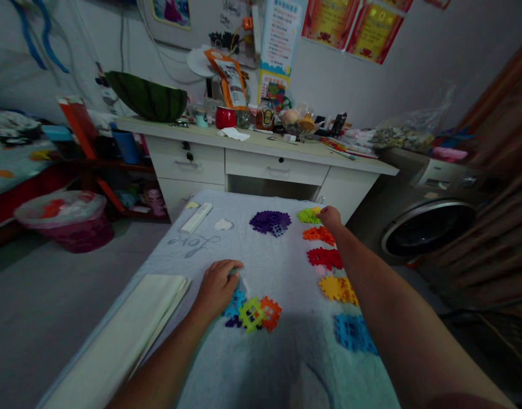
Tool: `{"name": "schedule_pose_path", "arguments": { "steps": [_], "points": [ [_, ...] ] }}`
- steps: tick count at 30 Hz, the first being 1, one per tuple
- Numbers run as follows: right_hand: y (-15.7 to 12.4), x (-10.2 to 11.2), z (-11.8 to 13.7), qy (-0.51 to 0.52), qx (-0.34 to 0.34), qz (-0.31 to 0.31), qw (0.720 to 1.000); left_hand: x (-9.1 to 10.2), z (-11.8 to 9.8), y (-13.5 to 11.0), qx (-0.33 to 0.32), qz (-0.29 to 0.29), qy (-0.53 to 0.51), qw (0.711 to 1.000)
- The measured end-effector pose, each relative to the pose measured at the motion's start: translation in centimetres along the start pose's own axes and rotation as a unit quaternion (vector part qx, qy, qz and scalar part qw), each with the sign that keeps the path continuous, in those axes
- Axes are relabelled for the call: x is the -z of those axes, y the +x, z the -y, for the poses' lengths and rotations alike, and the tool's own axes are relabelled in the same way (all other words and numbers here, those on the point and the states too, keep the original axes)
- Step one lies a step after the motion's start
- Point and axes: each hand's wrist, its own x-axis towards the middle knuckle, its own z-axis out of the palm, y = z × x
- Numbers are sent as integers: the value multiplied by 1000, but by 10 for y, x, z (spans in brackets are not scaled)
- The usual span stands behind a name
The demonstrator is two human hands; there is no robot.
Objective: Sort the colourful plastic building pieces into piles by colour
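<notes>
My left hand (218, 287) curls palm-down on the joined multicoloured plastic tile cluster (254, 313); my right hand (329, 216), fingers bent, touches the lime-green plastic tile pile (307, 216); I cannot tell either grip.

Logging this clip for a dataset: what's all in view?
table: one, pale blue cloth cover, centre.
purple blocks: one pile, purple, table's far middle.
green blocks: one pile, light green, far right.
orange blocks: one pile, orange, right edge.
red blocks: one pile, red, right edge.
yellow blocks: one pile, yellow, right edge.
blue blocks: one pile, blue, near right.
joined blocks: one cluster, mixed colours, near middle.
white bar: one, white, far left.
folded sheet: one, cream, left edge.
desk: one, white, behind table.
watermelon half: one, green, on desk.
left hand: one, on joined blocks.
right hand: one, beside green blocks.
</notes>
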Motion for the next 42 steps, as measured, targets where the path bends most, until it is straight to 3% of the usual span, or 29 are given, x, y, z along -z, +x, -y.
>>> {"name": "schedule_pose_path", "arguments": {
  "steps": [8,17,24,28,32,35,38,42],
  "points": [
    [3,-17,2,4,2,-11,1000,-1,2,0,-11,6,0,1000],
    [-4,-15,-4,-26,7,-13,1000,0,3,-1,-10,8,-5,1000],
    [1,-27,4,-86,-8,-10,996,0,2,-1,-10,11,-2,1000],
    [-1,-27,7,-61,-19,-23,998,0,2,-1,-11,9,1,1000],
    [-9,-7,6,5,-12,-47,999,0,1,0,-13,9,4,1000],
    [-23,19,-2,63,31,-34,997,0,1,0,-15,9,8,1000],
    [-51,46,-18,114,132,35,984,1,1,-1,-22,14,11,1000],
    [-111,79,-47,118,256,144,949,0,4,0,-36,14,15,999]
  ]
}}
